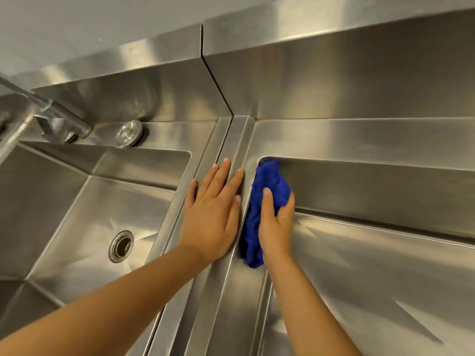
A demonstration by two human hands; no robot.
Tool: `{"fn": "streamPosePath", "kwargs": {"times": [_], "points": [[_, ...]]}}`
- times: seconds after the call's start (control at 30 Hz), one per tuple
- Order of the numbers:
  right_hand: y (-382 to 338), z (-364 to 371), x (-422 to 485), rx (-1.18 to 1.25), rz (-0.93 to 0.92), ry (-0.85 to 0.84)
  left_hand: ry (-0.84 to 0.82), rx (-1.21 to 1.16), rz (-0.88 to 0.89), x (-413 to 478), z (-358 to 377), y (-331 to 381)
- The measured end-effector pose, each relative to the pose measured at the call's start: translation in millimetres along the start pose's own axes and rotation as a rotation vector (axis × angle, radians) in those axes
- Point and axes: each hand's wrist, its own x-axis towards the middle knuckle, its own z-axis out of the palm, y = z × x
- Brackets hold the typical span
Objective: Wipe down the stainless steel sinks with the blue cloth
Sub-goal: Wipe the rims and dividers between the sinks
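Note:
Two stainless steel sinks sit side by side. The left sink (77, 201) has a round drain (120, 246); the right sink (385, 265) is wider. My right hand (276, 224) holds a bunched blue cloth (267, 181) against the right sink's left inner wall, near its far corner. The thumb lies over the cloth and the fingers curl round it. My left hand (213, 214) lies flat with straight fingers on the raised rim (205, 291) between the two sinks, just left of the cloth.
A faucet (51, 116) reaches in from the far left over the left sink, with a round metal cap (128, 133) beside its base. A steel backsplash (334, 80) runs behind both sinks, split by a seam.

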Motion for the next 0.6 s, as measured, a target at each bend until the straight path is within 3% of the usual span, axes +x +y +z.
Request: {"fn": "streamPosePath", "kwargs": {"times": [0.17,0.33,0.43,0.6], "points": [[27,1,20,0.036,0.162,0.159,-0.014,0.018,-0.003,1,-2,1],[5,5,-4,0.067,0.002,0.052,-0.01,0.016,-0.001,0,-1,1],[22,1,11,-0.019,-0.033,0.146,0.003,0.017,0.003,0,-1,0],[69,-11,31,0.007,0.236,0.28,-0.001,0.022,0.016,0,-2,1]]}}
